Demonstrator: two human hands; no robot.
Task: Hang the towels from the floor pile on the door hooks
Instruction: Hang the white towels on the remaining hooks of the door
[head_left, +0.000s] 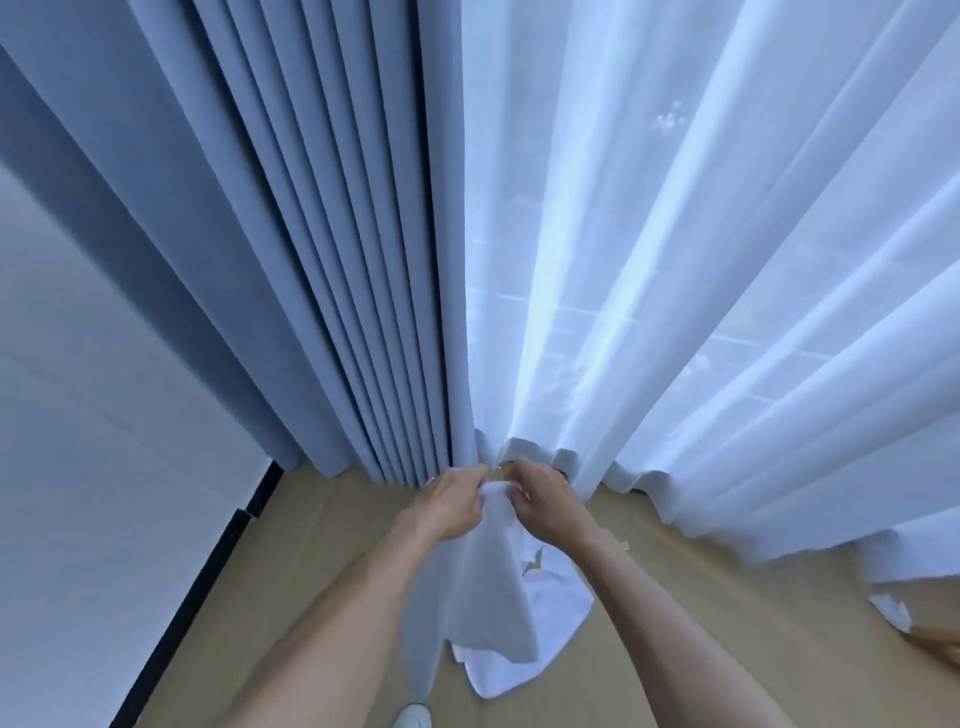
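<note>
Both hands, left (453, 501) and right (540, 499), pinch the towel (491, 587) at its top edge. It looks soft, light and limp. Hold near the corners.

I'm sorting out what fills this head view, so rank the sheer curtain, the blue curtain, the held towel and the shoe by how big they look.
1. Sheer curtain, largest.
2. Blue curtain, somewhat smaller.
3. Towel, gripped by both hands; nearness to the camera inflates it.
4. Shoe, smallest, though the frame cuts it off.

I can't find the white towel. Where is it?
The white towel hangs low in the middle of the head view, gripped at its top by the left hand and right hand, before the blue curtain and sheer curtain.
</note>
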